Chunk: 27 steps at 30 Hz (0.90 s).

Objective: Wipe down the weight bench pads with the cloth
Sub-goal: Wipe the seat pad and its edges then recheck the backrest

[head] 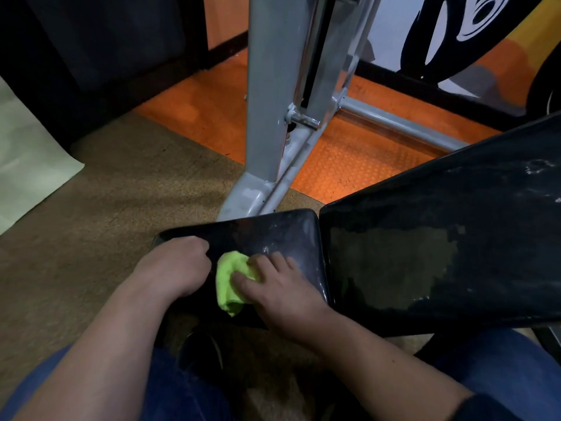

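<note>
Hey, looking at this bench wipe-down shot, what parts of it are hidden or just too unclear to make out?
Head view only:
- Seat pad under the green cloth and both hands: covered, so its state there is unknown.
- Left hand fingertips: curled out of sight; whether they grip the pad's edge is unclear.
- Back pad: its far end is cut off by the right edge.
- Grey frame: its top is cut off by the upper edge.

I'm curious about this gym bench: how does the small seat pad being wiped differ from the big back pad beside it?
The seat pad is smaller and lies nearly flat; the back pad is much larger and slopes upward. The seat pad has the green cloth and both hands on it; the back pad has nothing on it. Both are black, glossy and scuffed with pale marks.
</note>
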{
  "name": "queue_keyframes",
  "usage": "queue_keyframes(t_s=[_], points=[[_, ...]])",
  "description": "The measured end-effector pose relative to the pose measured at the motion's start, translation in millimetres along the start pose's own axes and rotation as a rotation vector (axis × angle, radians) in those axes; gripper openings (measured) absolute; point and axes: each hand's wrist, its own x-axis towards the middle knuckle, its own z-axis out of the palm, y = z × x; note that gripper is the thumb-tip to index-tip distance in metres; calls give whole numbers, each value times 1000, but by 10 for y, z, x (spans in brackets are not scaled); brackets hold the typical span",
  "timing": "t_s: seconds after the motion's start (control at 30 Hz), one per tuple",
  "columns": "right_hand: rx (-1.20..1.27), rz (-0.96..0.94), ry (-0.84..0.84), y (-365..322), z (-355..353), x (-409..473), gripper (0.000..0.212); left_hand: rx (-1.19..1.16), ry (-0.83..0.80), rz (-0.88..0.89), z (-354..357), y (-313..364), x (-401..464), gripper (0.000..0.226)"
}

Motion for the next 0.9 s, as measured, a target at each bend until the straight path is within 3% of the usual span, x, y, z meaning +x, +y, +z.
queue_keyframes(t_s=[0.07, 0.23, 0.37, 0.53, 0.67, 0.8, 0.9], points=[[37, 77, 2, -60, -21, 52, 57, 0, -1, 2, 0, -2, 6, 35], [-24, -116, -21, -83, 30, -122, 52, -1, -13, 11, 2, -4, -5, 31], [-1, 11, 14, -109, 12, -33, 56, -3, -17, 7, -14, -23, -6, 32], [-56, -139, -22, -139, 37, -164, 48, -4, -24, 18, -2, -36, -25, 30], [-17, -25, 48, -173, 62, -66, 57, -10, -37, 11, -7, -65, -33, 33], [-67, -173, -13, -188, 79, -168, 47, -14, -42, 15, -5, -68, -32, 29], [-74, -130, 11, -100, 43, -153, 52, -12, -43, 8, -9, -91, -30, 33]])
